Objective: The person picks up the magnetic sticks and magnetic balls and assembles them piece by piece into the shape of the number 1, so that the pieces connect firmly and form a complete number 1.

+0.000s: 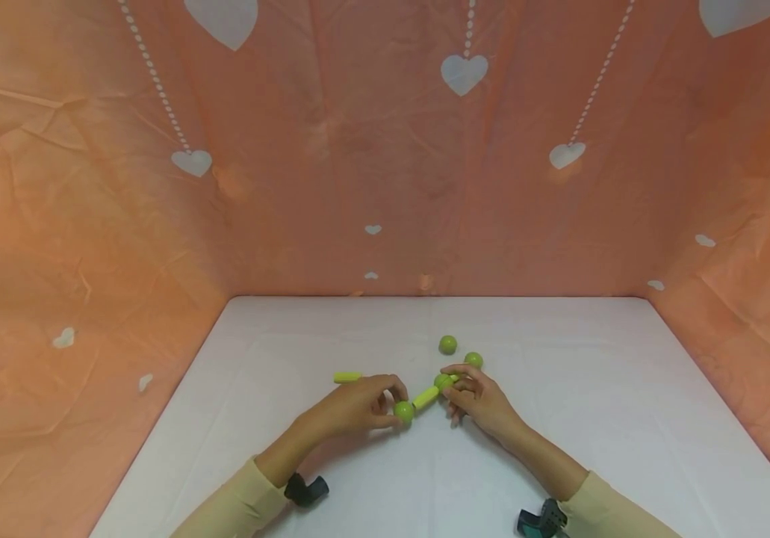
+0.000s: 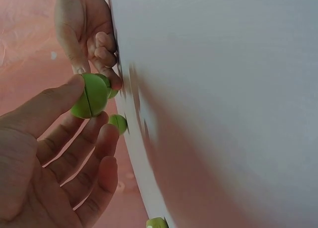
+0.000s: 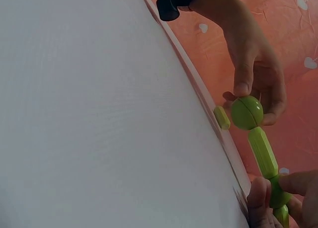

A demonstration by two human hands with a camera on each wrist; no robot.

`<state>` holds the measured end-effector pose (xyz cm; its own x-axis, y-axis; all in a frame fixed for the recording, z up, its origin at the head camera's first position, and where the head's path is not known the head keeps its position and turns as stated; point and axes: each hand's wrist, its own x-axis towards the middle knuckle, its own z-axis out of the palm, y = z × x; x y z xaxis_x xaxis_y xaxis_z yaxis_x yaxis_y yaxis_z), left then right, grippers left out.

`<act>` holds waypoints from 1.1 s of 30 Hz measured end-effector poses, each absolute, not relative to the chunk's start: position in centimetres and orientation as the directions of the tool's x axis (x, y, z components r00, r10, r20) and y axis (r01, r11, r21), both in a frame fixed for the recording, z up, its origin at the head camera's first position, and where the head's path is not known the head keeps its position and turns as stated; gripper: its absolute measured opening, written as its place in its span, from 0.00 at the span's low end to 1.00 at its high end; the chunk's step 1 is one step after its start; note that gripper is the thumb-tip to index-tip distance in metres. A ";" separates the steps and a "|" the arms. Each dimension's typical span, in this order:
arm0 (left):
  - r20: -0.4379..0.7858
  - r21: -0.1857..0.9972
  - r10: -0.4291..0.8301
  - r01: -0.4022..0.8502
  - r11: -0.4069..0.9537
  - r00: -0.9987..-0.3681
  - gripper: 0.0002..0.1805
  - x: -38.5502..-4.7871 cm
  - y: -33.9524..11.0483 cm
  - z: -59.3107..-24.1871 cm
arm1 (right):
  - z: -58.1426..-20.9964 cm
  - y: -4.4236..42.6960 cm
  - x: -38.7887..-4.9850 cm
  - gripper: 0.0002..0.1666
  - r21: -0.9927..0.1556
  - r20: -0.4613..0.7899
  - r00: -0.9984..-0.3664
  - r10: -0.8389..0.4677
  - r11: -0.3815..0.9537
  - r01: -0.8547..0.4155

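In the head view my left hand pinches a green ball between thumb and fingers. A yellow-green stick runs from that ball toward a second green ball, which my right hand grips. Whether the stick is fully seated in the left ball cannot be told. The right wrist view shows a further stick beyond the second ball, partly hidden by fingers. Another green ball appears just past my right fingertips; I cannot tell whether it joins that stick.
A loose green ball lies on the white table beyond my hands. One loose yellow-green stick rests behind my left hand. Orange cloth with pale hearts stands around the table's back and sides.
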<state>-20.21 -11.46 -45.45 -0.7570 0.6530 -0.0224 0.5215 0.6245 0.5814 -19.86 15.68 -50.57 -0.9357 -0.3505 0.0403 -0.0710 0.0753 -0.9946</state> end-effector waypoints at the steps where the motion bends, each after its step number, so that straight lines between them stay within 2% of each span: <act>1: -0.022 0.582 0.652 0.521 0.625 -0.758 0.17 -20.2 -11.4 -45.4 | -50.6 15.7 -19.9 0.28 -0.995 0.040 -0.936 -0.350 0.074 -0.071; 29: -0.006 0.582 0.661 0.535 0.612 -0.750 0.18 -20.3 -11.8 -45.4 | -50.6 15.7 -19.8 0.27 -0.994 0.030 -0.940 -0.340 0.087 -0.063; 33: -0.022 0.583 0.639 0.509 0.633 -0.769 0.17 -20.4 -12.1 -45.2 | -50.4 15.7 -19.8 0.27 -0.995 0.015 -0.942 -0.335 0.090 -0.048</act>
